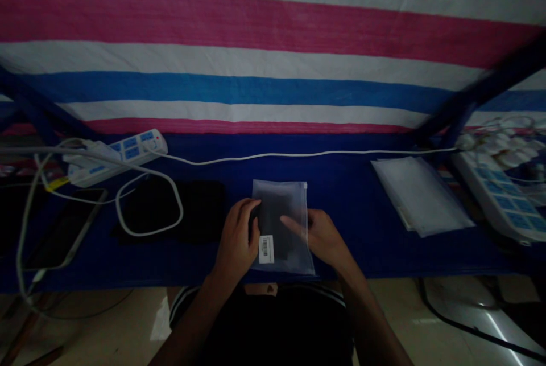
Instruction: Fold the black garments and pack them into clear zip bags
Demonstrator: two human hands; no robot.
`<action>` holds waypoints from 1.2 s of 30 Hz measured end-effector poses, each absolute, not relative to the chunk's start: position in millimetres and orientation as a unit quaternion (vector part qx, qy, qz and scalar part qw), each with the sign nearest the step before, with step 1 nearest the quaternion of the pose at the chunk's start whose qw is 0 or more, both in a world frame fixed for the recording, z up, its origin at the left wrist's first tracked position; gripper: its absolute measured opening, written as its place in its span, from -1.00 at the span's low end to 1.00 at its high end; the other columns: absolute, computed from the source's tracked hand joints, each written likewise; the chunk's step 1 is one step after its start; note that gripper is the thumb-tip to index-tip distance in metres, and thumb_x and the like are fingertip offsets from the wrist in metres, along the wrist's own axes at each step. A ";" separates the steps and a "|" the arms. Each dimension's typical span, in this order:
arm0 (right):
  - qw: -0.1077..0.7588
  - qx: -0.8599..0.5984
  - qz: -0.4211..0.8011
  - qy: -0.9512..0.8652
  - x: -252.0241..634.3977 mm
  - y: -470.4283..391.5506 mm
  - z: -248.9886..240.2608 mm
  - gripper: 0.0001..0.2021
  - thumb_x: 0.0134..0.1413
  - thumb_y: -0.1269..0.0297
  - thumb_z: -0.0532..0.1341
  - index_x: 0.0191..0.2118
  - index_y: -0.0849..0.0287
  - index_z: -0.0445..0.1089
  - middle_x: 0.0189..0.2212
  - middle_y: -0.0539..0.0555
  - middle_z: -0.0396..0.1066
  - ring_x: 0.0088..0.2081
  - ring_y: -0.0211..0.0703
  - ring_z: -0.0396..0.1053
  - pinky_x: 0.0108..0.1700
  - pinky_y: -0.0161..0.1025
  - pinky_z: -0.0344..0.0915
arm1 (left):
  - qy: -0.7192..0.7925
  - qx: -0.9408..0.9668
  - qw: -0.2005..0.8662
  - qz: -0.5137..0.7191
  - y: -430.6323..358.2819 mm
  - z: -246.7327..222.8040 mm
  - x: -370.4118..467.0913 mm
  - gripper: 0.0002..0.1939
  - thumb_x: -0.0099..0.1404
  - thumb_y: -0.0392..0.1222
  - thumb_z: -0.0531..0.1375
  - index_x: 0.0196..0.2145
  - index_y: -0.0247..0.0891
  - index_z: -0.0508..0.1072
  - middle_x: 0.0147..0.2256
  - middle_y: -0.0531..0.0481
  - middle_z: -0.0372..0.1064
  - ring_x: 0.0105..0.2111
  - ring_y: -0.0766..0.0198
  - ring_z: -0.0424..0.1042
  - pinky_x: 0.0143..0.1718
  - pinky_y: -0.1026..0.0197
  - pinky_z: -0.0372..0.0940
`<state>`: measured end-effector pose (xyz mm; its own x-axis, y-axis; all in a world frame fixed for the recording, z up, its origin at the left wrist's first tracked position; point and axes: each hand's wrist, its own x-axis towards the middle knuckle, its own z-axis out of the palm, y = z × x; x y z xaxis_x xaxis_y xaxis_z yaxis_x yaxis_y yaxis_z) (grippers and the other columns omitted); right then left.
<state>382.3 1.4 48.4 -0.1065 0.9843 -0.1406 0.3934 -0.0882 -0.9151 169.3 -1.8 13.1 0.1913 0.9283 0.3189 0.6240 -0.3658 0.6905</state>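
Note:
A clear plastic zip bag (301, 255) lies in front of me on the blue table, its slider at the top right corner. Inside it shows a flat dark item (275, 212), whose kind I cannot make out. Near the bag's lower left is a white barcode label (266, 249). My left hand (239, 235) is curled on the bag's left edge, with something dark between thumb and fingers. My right hand (322, 235) grips the right edge, one digit stretched across the front and the other fingers partly hidden.
Left: a power strip (136, 147), white looped cable (181, 206), phone (68, 235) and dark folded items (200, 209). Right: stacked clear bags (422, 192) and another power strip (507, 201) crowded with plugs. A white cord (273, 155) crosses behind; striped sheeting (256, 19) hangs beyond.

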 end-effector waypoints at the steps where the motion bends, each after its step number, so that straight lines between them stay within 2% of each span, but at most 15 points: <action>1: 0.323 -0.586 0.442 -0.597 381.4 0.9 48.7 -0.66 0.21 -0.06 0.33 -0.26 0.12 0.66 -0.33 0.12 0.67 -0.32 0.00 0.62 -0.28 -0.16 0.52 | 0.523 0.743 0.210 0.362 -1.8 12.9 169.3 -0.57 0.48 -0.40 0.03 0.24 -0.15 0.29 0.16 -0.21 0.31 0.19 0.03 0.37 0.24 -0.19 0.33; 5: 0.325 -0.602 0.417 -0.598 377.3 -1.6 51.2 -0.67 0.19 -0.05 0.36 -0.16 0.10 0.66 -0.20 0.16 0.68 -0.19 0.08 0.65 -0.15 -0.08 0.54 | 0.521 0.745 0.211 0.359 -2.0 13.2 169.4 -0.57 0.48 -0.40 0.03 0.24 -0.17 0.29 0.17 -0.22 0.31 0.20 0.01 0.36 0.24 -0.20 0.34; 10: 0.335 -0.578 0.417 -0.616 370.0 -1.1 50.2 -0.70 0.18 -0.01 0.36 -0.11 0.07 0.63 -0.19 0.13 0.68 -0.18 0.04 0.65 -0.12 -0.09 0.54 | 0.519 0.749 0.203 0.359 -2.9 14.2 169.9 -0.56 0.47 -0.40 0.04 0.23 -0.16 0.30 0.17 -0.22 0.31 0.19 0.01 0.36 0.23 -0.20 0.34; 15: 0.329 -0.572 0.408 -0.630 369.1 0.2 43.1 -0.76 0.19 0.04 0.33 -0.25 0.09 0.63 -0.37 0.07 0.66 -0.35 -0.04 0.61 -0.29 -0.19 0.50 | 0.513 0.758 0.190 0.354 -2.9 13.2 170.6 -0.57 0.47 -0.41 0.04 0.23 -0.14 0.30 0.15 -0.20 0.32 0.18 0.02 0.36 0.22 -0.19 0.34; 18: 0.334 -0.583 0.406 -0.620 375.9 -0.5 40.6 -0.73 0.17 0.03 0.33 -0.26 0.12 0.63 -0.37 0.10 0.66 -0.34 0.03 0.62 -0.32 -0.17 0.51 | 0.515 0.764 0.180 0.345 -2.3 12.5 171.2 -0.57 0.45 -0.42 0.05 0.21 -0.14 0.30 0.13 -0.19 0.33 0.16 0.02 0.37 0.19 -0.18 0.36; 23: 0.348 -0.599 0.418 -0.588 393.1 -4.5 42.0 -0.66 0.16 -0.02 0.34 -0.14 0.14 0.64 -0.20 0.17 0.68 -0.21 0.15 0.65 -0.16 -0.03 0.56 | 0.528 0.790 0.140 0.279 -2.8 14.8 173.9 -0.62 0.44 -0.38 0.12 0.16 -0.17 0.37 0.14 -0.20 0.34 0.14 -0.07 0.34 0.11 -0.21 0.37; 27: 0.339 -0.608 0.453 -0.557 406.5 -9.0 46.8 -0.58 0.13 -0.10 0.35 -0.17 0.19 0.64 -0.20 0.20 0.68 -0.17 0.19 0.64 -0.13 0.01 0.57 | 0.541 0.799 0.110 0.241 -3.9 19.0 176.8 -0.67 0.42 -0.34 0.16 0.11 -0.18 0.43 0.15 -0.20 0.33 0.14 -0.14 0.32 0.06 -0.23 0.36; 31: 0.330 -0.609 0.471 -0.545 422.0 -13.5 49.6 -0.58 0.14 -0.09 0.35 -0.11 0.17 0.64 -0.15 0.18 0.67 -0.12 0.17 0.63 -0.06 0.05 0.55 | 0.541 0.800 0.106 0.236 -4.3 20.2 177.2 -0.69 0.43 -0.34 0.15 0.10 -0.19 0.43 0.16 -0.20 0.32 0.14 -0.14 0.31 0.07 -0.24 0.34; 36: 0.305 -0.620 0.452 -0.564 443.6 -18.0 50.0 -0.62 0.15 -0.10 0.33 -0.27 0.15 0.62 -0.31 0.12 0.65 -0.28 0.09 0.60 -0.23 -0.07 0.53 | 0.544 0.799 0.102 0.235 -4.3 19.4 176.5 -0.65 0.42 -0.34 0.16 0.12 -0.17 0.43 0.16 -0.20 0.32 0.13 -0.14 0.30 0.10 -0.26 0.32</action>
<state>443.6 -18.0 50.0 -0.0458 0.9754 -0.2156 0.4235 -0.1765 -0.8886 176.5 -4.3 19.4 0.2983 0.9172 0.2640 0.8213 -0.3876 0.4186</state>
